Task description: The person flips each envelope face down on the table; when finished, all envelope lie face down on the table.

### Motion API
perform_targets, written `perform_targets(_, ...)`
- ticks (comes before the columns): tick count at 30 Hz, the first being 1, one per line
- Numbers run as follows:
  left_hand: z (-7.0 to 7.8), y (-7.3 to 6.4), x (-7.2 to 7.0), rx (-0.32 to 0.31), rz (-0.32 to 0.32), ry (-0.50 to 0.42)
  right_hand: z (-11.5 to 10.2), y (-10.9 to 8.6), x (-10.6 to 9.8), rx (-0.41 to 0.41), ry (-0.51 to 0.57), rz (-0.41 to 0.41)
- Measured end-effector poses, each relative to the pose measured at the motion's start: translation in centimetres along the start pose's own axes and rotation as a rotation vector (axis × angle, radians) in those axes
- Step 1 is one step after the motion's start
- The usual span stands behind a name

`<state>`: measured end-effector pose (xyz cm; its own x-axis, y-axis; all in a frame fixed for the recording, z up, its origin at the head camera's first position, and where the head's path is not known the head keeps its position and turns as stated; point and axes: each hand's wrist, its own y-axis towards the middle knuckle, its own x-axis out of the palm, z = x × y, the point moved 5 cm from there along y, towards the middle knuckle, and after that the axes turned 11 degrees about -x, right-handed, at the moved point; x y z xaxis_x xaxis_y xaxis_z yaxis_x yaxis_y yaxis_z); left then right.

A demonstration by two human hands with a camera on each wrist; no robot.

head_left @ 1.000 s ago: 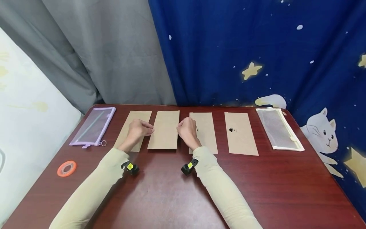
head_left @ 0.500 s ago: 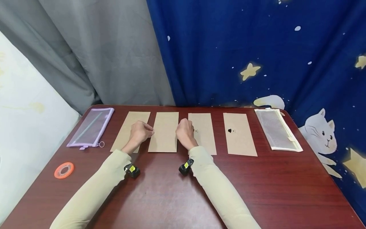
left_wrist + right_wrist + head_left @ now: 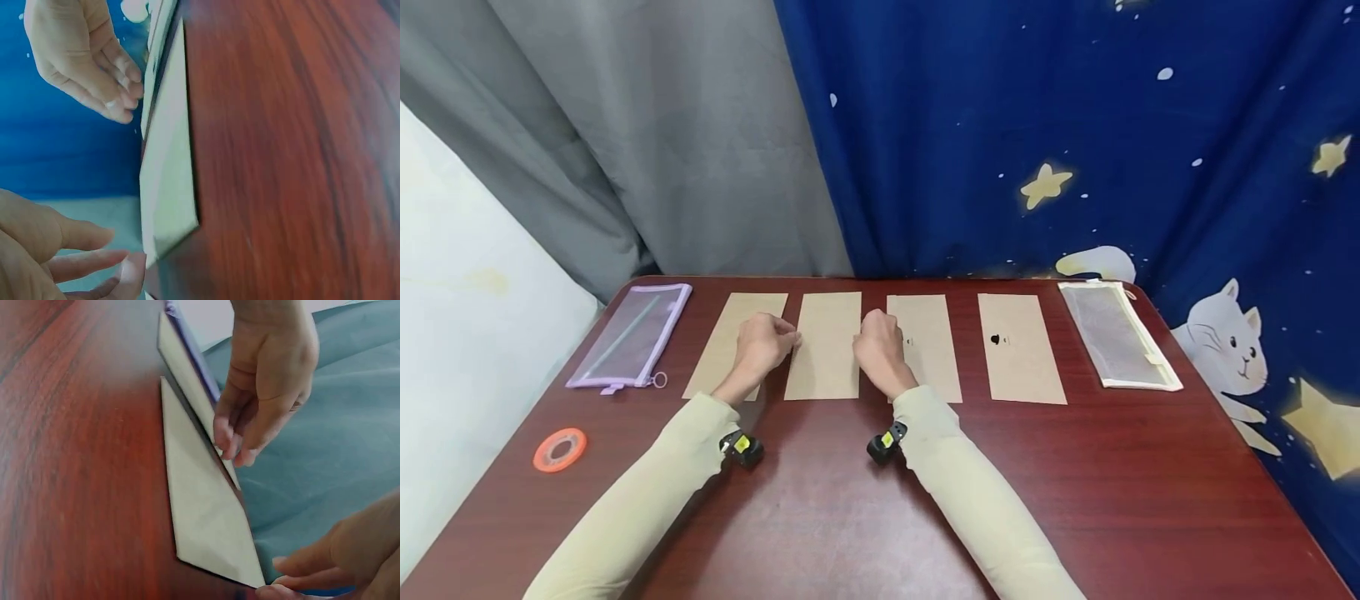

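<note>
Several thin kraft-brown notebooks lie in a row along the back of the table. At the second from the left, a plain notebook [image 3: 823, 346], my left hand [image 3: 762, 342] has its fingertips right by the left edge. My right hand [image 3: 880, 348] is at its right edge, overlapping the third notebook [image 3: 931, 358] in the head view. Both wrist views show a gap between thumb and fingers, with fingertips at the notebook's border. Under my left hand lies the leftmost notebook [image 3: 715, 362], partly covered. The rightmost notebook [image 3: 1022, 358] bears a small black hat print.
A purple mesh zip pouch [image 3: 625, 342] with a slim stick inside lies at the back left, an orange ring [image 3: 560, 450] in front of it. At the back right is a cream-edged mesh pouch [image 3: 1116, 342]. Curtains hang behind the table.
The second notebook, whose near edge was raised over a shadow, has come down flat on the table. Both hands have stayed at its sides. The head view has shifted slightly.
</note>
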<state>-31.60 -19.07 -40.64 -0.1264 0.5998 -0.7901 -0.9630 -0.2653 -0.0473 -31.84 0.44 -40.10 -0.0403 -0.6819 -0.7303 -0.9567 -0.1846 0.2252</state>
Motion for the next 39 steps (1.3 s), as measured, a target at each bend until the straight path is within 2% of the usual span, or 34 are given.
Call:
perform_targets(3,1.2,-0.6,0.4,0.016,-0.016,-0.019,0.8,-0.3,-1.1,0.042,0.054,-0.009)
perform_targets(5,2.1,-1.1,0.9,0.014,-0.067,-0.059,1.6,-0.5,-2.1,0.061,0.080,-0.012)
perform_targets(7,3.0,-1.4,1.6,-0.021,-0.164,-0.154,2.5,-0.4,-3.1,0.071,0.111,-0.007)
perform_targets(9,3.9,-1.8,2.5,-0.076,-0.294,-0.286,3.4,-0.4,-4.1,0.067,0.137,0.007)
perform_targets(13,5.4,-2.1,4.7,-0.241,-0.551,-0.580,5.6,-0.4,-5.7,0.111,0.168,0.023)
perform_targets(16,6.6,-2.2,6.1,-0.335,-0.649,-0.700,7.3,-0.7,-6.7,0.176,0.241,-0.001)
perform_targets(18,7.2,-2.4,6.8,-0.383,-0.678,-0.753,8.4,-0.8,-7.4,0.207,0.335,-0.023)
perform_targets(21,8.2,-2.6,7.5,-0.420,-0.701,-0.793,10.0,-1.1,-8.6,0.227,0.454,-0.061)
perform_targets(27,9.3,-2.7,8.2,-0.446,-0.730,-0.822,12.4,-1.6,-10.6,0.273,0.536,-0.183)
perform_targets(32,9.7,-2.5,8.2,-0.472,-0.704,-0.832,13.4,-1.8,-10.7,0.366,0.661,-0.272)
perform_targets(36,9.8,-2.6,8.6,-0.484,-0.692,-0.837,13.8,-1.8,-10.3,0.426,0.741,-0.296)
perform_targets(39,9.8,-2.6,8.8,-0.490,-0.692,-0.843,13.9,-1.7,-9.9,0.439,0.750,-0.307)
